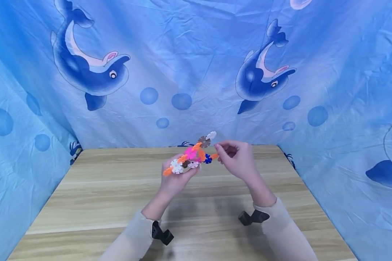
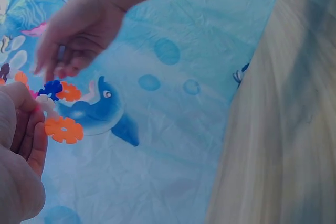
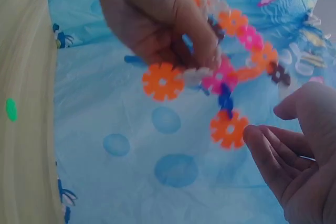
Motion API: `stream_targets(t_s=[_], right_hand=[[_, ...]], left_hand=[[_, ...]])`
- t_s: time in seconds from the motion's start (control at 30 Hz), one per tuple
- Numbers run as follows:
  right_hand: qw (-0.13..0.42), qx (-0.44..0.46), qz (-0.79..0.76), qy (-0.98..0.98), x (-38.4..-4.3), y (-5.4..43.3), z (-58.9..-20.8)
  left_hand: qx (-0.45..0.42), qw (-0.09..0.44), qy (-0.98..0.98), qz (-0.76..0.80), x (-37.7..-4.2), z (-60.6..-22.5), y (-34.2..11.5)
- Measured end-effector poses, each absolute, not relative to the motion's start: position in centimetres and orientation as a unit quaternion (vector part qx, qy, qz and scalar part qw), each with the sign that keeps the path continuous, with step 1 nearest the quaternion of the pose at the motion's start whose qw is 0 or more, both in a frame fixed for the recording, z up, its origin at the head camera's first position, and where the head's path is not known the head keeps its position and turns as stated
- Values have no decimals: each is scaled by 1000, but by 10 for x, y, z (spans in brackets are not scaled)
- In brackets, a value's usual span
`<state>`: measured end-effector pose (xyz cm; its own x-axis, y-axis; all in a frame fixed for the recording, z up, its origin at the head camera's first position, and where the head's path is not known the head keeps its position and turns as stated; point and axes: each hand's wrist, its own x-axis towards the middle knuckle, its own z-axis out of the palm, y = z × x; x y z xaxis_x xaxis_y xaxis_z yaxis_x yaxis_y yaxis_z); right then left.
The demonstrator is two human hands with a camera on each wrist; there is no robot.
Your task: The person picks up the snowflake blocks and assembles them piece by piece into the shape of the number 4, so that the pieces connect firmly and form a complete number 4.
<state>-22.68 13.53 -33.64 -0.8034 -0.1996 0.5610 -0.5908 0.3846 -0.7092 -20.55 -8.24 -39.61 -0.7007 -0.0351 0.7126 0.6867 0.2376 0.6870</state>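
The left hand (image 1: 174, 179) grips a branching chain of interlocking plastic snowflake discs, with orange, pink, white, brown and blue ones joined at their notches. Its thumb and fingers close on the middle of the chain, hiding some pieces. A blue disc (image 1: 208, 158) on the right side carries an orange disc (image 3: 230, 129) at its outer end. Beside that orange disc is the right hand (image 1: 237, 159), a fingertip at the disc's edge and the thumb apart from it in the right wrist view. At the top of the chain sit a brown disc (image 1: 204, 141) and a white disc (image 1: 211, 135).
Both hands are raised above a wood-grain table (image 1: 101, 203). A blue curtain (image 1: 196, 54) printed with dolphins and bubbles surrounds it at the back and sides. A small green piece (image 3: 11, 109) shows against the wood in the right wrist view. Each wrist wears a black camera mount (image 1: 162, 233).
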Motion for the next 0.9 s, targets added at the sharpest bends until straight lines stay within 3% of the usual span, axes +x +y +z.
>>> stream_targets(t_s=[0.17, 0.37, 0.5, 0.7, 0.9], right_hand=[[199, 197, 501, -819, -247, 134, -357], [157, 177, 461, -856, -270, 127, -397], [145, 206, 418, -873, -277, 118, -414], [171, 275, 343, -882, -287, 95, -434], [102, 366, 317, -869, -288, 70, -454]], left_hand=[[-243, 325, -706, -581, -207, -389, -84], [-271, 335, -681, -592, -207, -383, -80], [-281, 325, -669, -606, -205, -378, -78], [-291, 307, -654, -627, -205, -373, -75], [-270, 292, -671, -625, -205, -372, -74]])
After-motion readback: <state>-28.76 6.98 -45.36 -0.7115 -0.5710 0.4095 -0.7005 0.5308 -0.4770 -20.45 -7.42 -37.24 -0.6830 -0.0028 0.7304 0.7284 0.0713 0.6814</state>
